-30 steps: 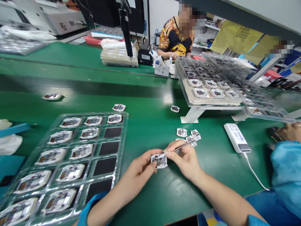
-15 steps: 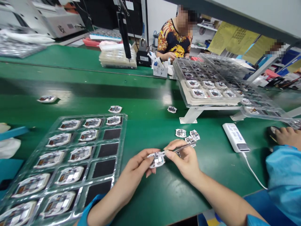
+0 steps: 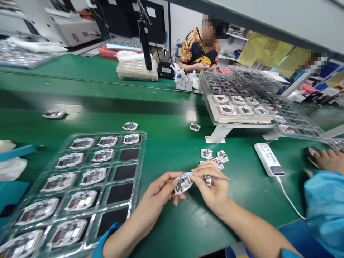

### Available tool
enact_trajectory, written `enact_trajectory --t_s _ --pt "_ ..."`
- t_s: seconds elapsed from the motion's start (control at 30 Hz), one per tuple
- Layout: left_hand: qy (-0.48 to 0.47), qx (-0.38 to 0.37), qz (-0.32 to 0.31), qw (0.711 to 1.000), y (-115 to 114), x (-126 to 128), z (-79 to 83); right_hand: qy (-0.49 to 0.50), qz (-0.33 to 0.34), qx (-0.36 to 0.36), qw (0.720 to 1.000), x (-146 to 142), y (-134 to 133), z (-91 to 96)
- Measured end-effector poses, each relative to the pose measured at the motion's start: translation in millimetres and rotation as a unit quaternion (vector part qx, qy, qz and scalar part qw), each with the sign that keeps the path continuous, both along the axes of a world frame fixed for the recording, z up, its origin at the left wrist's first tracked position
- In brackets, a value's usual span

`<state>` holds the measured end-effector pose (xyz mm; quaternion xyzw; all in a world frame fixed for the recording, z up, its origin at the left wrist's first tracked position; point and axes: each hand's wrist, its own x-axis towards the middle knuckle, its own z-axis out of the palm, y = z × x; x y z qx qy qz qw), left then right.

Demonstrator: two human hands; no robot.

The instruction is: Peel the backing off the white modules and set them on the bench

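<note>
My left hand pinches a small white-framed electronic module by its left side, with its inner parts facing up. My right hand is closed around metal tweezers, whose far end sticks out to the right. The tweezers' working end is at the module's upper right edge; what it touches is too small to make out. Part of another module shows among my right fingers; whether it is held or lies behind them I cannot tell. Several loose modules lie just beyond that hand.
A clear tray of modules stands at left, with several bare dark pockets in its right column. At right are a white cabled device and a neighbour's hand. Stacked trays rest on a raised stand; a person sits opposite.
The module in my left hand has turned to show more of its face. The tweezers have swung from slanting upward to nearly level. The camera view has shifted slightly.
</note>
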<state>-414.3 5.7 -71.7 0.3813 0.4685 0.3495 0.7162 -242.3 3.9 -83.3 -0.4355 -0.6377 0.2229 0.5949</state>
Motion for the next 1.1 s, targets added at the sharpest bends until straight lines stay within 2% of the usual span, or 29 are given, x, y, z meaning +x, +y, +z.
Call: enact_trajectory --t_s 0.13,0.3,0.5,0.63,0.7,0.77,0.9,1.0,1.1 --pt "0.001 0.005 0.005 1.0 -0.1 -0.4 1.2 0.058 -0.02 -0.073 0.995 0.4 1.0 -0.9" --pt "-0.017 -0.004 0.032 0.999 0.3 2.2 5.6 0.181 0.037 -0.173 0.967 -1.9 2.4 -1.8" --pt "0.001 0.011 0.027 1.0 -1.4 2.2 5.0 0.194 0.054 -0.204 0.958 -6.2 1.7 -6.1" --pt "0.024 0.028 0.006 0.999 -1.4 1.5 2.1 0.226 0.092 -0.215 0.946 -7.1 2.4 -6.9" --pt "0.026 0.031 0.003 0.999 -0.7 1.3 1.2 0.23 0.113 -0.202 0.945 -7.3 2.5 -6.8" --pt "0.025 0.031 0.005 0.999 0.2 0.7 0.4 0.203 0.121 -0.159 0.959 -6.9 2.2 -5.9" --pt "0.032 0.022 0.005 0.999 1.8 -1.1 -1.2 0.065 0.12 0.005 0.991 -4.0 0.8 -0.2" --pt "0.037 0.011 0.002 0.999 1.8 -1.9 -0.1 -0.013 0.131 0.089 0.987 -0.9 0.6 6.5" --pt "0.04 0.005 0.003 0.999 1.7 -1.2 3.2 -0.049 0.134 0.107 0.984 1.4 1.5 10.6"
